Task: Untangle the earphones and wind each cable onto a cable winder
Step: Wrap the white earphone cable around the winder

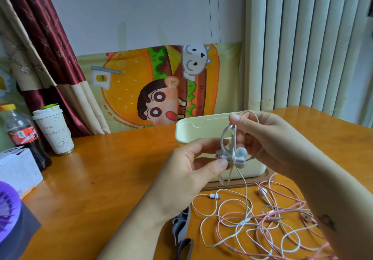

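Two cables [269, 213]; left hand [191, 172] pinches one winder [232, 156], right hand [268, 138] the white cable [215, 196].

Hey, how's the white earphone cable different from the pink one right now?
The white cable rises off the table to the grey winder in the left hand; the pink cable lies flat on the table. The right hand pinches a loop of the white cable; neither hand holds the pink cable. Both sprawl in loose, overlapping loops.
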Demonstrator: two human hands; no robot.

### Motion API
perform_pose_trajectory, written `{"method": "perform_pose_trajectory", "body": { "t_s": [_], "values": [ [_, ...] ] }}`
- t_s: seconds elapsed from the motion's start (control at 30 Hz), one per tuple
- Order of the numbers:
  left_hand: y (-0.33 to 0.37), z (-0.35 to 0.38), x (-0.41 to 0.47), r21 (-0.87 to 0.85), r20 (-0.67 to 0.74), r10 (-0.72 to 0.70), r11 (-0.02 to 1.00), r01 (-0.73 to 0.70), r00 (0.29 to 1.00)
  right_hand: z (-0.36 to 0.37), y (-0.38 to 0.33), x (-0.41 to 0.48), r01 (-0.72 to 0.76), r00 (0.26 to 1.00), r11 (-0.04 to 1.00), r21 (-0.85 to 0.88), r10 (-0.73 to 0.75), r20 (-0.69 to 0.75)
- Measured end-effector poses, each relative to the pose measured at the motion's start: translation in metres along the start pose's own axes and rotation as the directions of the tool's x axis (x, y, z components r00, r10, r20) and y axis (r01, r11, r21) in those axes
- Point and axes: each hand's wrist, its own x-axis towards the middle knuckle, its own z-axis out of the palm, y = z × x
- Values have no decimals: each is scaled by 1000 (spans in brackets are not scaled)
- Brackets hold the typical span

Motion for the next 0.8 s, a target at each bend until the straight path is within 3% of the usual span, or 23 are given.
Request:
{"method": "perform_pose_trajectory", "body": {
  "t_s": [0.3,0.47,0.67,0.8],
  "values": [
    [1,1,0,-134,35,-9,991,13,999,4,22,8,-116,992,993,12,115,62],
    [2,-6,2,-319,-57,-35,948,15,998,1,30,9,-140,988,990,-17,141,69],
    [4,-8,7,-534,-133,-82,846,-1,988,9,40,8,-182,974,983,-5,181,134],
    [4,-12,11,-654,-208,-178,757,-2,962,18,43,6,-126,973,989,-79,139,185]
  ]
}}
